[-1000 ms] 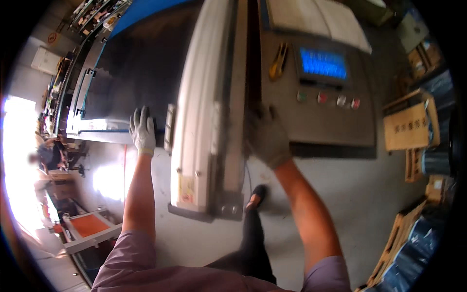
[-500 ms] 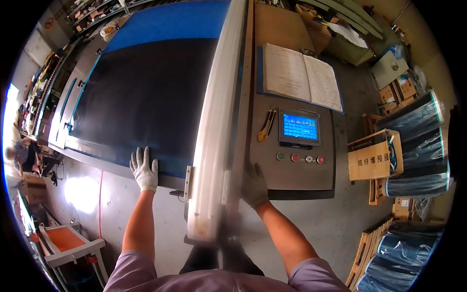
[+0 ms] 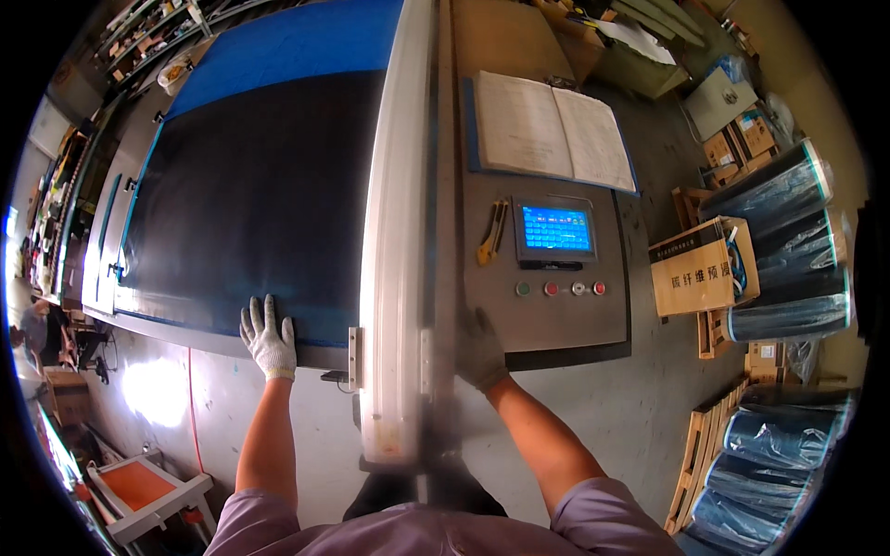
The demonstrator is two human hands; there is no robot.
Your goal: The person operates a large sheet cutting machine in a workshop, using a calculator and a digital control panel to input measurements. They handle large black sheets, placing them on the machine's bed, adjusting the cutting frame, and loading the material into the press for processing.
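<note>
My left hand point(image 3: 269, 341), in a pale knit glove, lies flat with fingers spread at the near edge of a black sheet point(image 3: 264, 204). The sheet covers the near part of a blue machine bed point(image 3: 292, 46). A long whitish beam point(image 3: 391, 241) runs away from me between my hands. To its right, my gloved right hand point(image 3: 482, 354) is in shadow at the near left corner of a grey control panel point(image 3: 565, 324). Its fingers look stretched out, and I see nothing held. Farther up the panel are a lit touchscreen point(image 3: 556, 229) and a yellow utility knife point(image 3: 491, 236).
An open notebook point(image 3: 524, 125) lies beyond the screen; several buttons point(image 3: 552, 289) sit below it. At right are a cardboard box point(image 3: 700, 273), plastic-wrapped dark rolls point(image 3: 788, 306) and a wooden pallet point(image 3: 691, 463). A white frame with an orange panel point(image 3: 139, 486) stands lower left.
The view has shifted a little, so the bed and panel appear slightly farther left. Both hands stay in nearly the same places, with fingers still stretched out.
</note>
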